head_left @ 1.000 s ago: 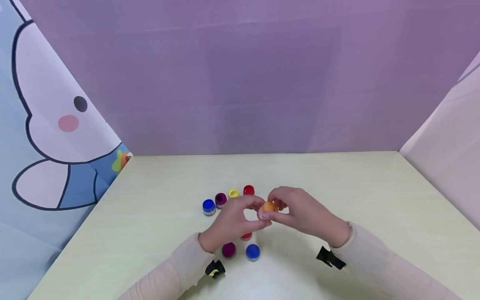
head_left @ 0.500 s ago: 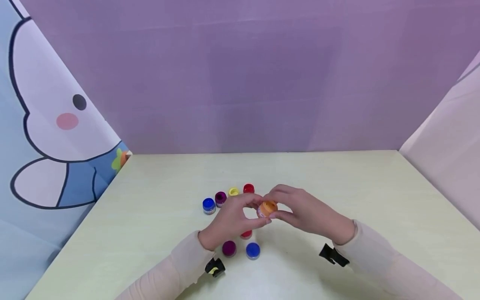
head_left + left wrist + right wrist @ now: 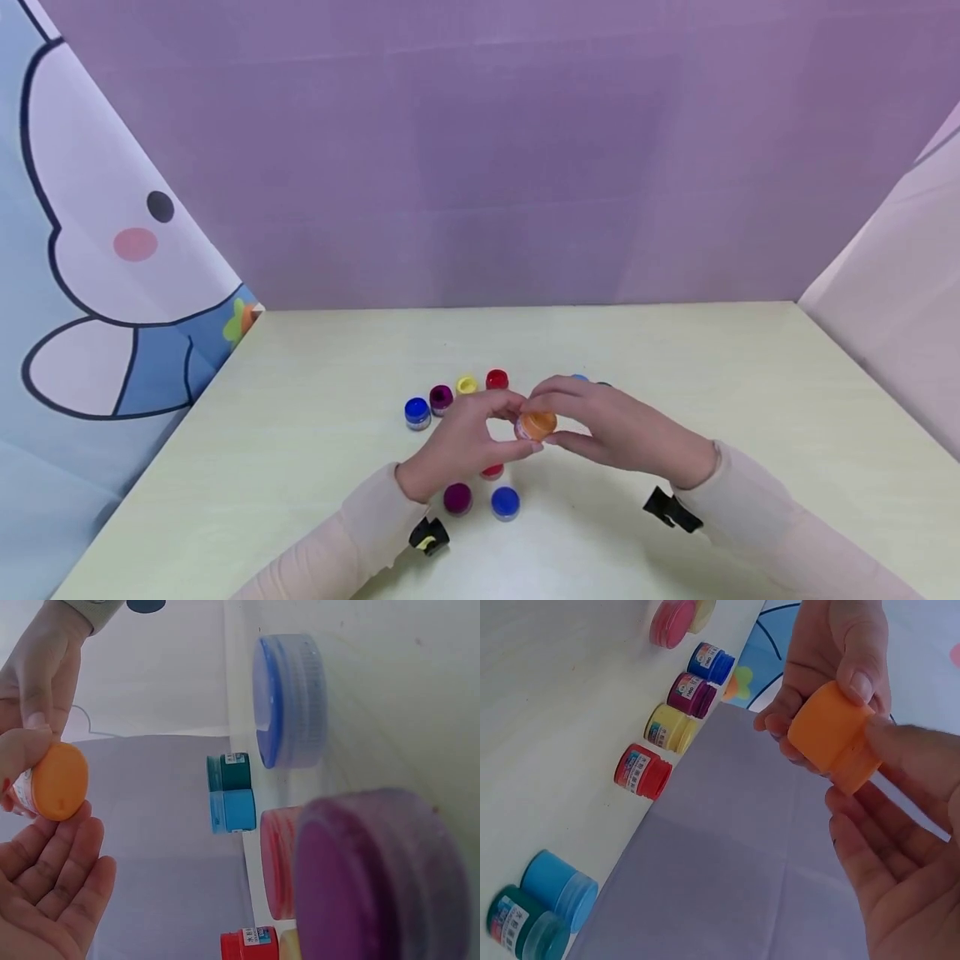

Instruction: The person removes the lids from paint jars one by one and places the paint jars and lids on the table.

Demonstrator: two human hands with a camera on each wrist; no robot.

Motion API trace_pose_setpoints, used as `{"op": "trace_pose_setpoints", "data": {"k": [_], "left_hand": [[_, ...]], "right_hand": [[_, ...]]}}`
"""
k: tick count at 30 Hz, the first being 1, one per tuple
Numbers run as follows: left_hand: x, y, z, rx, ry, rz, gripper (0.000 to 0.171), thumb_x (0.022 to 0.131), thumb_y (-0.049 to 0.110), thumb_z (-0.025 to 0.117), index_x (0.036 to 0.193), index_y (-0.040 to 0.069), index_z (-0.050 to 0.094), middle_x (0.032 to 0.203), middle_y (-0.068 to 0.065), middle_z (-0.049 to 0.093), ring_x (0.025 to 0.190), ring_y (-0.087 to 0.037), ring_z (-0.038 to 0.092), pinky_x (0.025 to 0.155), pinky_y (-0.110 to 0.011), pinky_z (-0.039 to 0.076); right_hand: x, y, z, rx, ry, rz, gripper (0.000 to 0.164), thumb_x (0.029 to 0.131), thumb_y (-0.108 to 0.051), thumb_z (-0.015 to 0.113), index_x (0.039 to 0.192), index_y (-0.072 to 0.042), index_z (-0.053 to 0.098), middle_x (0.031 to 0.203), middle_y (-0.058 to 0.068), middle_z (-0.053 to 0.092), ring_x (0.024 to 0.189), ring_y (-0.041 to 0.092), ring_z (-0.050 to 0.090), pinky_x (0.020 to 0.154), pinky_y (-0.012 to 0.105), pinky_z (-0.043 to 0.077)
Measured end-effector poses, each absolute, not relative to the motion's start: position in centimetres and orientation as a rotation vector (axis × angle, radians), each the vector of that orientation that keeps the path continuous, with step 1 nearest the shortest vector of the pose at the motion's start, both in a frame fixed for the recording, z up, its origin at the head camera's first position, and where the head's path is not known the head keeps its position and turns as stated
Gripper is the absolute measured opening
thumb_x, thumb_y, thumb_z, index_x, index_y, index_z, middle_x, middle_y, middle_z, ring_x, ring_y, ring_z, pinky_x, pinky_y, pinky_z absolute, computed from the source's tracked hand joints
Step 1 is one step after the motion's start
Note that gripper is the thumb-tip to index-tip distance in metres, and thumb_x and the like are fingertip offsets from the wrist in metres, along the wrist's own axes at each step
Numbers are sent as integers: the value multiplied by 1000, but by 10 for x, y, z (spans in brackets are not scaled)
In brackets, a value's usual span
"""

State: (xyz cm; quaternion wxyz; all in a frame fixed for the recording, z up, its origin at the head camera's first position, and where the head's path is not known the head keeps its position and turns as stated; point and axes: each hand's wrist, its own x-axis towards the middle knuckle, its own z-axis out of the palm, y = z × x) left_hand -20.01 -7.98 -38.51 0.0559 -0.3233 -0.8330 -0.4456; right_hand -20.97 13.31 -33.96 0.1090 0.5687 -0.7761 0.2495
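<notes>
An orange paint jar [image 3: 536, 425] is held up over the table between the two hands. The left hand [image 3: 472, 433] grips it from the left, with the thumb on one side and fingers on the other. From the right, the right hand [image 3: 600, 421] pinches near its top with thumb and fingers. In the right wrist view the orange paint jar [image 3: 829, 727] shows its narrower neck beside the right thumb. The orange base faces the table in the left wrist view. I cannot see the jar's opening clearly.
Behind the hands stand blue [image 3: 417, 413], purple [image 3: 441, 398], yellow [image 3: 467, 385] and red [image 3: 497, 380] paint jars. Light blue [image 3: 559, 889] and green [image 3: 525, 922] jars stand apart, partly hidden in the head view. Purple [image 3: 457, 499], blue [image 3: 506, 502] and red [image 3: 492, 472] lids lie in front.
The right hand has shifted slightly rightward and turned about the orange jar's top, uncovering more of it. Light blue and dark bits behind that hand now show. The left hand stays nearly still.
</notes>
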Motion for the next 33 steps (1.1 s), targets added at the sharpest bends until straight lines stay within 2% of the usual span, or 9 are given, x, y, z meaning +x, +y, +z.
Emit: {"op": "trace_pose_setpoints", "data": {"k": [6, 14, 25, 33], "left_hand": [[-200, -80, -386, -974, -2538, -1312, 35, 77, 42, 68, 104, 20, 62, 92, 16, 61, 85, 0, 54, 76, -31, 49], [-200, -80, -384, -955, -2544, -1298, 29, 77, 38, 70, 99, 21, 61, 86, 16, 59, 84, -1, 54, 75, -34, 50], [-196, -81, -385, -928, -2541, -1322, 29, 76, 34, 72, 99, 20, 61, 87, 15, 59, 84, -1, 54, 75, -34, 50], [-195, -82, -384, -935, -2518, -1382, 32, 76, 31, 72, 103, 17, 61, 92, 12, 61, 82, -2, 55, 75, -36, 50]], "right_hand": [[-204, 128, -340, 1492, -2396, 828, 31, 80, -20, 69, 107, -12, 57, 103, -6, 55, 90, 8, 52, 79, 24, 47], [-200, 123, -340, 1203, -2550, 907, 25, 79, -28, 70, 96, -13, 58, 89, -9, 55, 76, 9, 49, 66, 25, 46], [-202, 123, -344, 1329, -2481, 951, 26, 77, -16, 72, 98, -11, 57, 90, -7, 55, 80, 8, 52, 72, 27, 49], [-204, 126, -341, 1468, -2433, 996, 32, 79, -11, 69, 108, -12, 57, 101, -7, 54, 90, 8, 51, 78, 29, 48]]}}
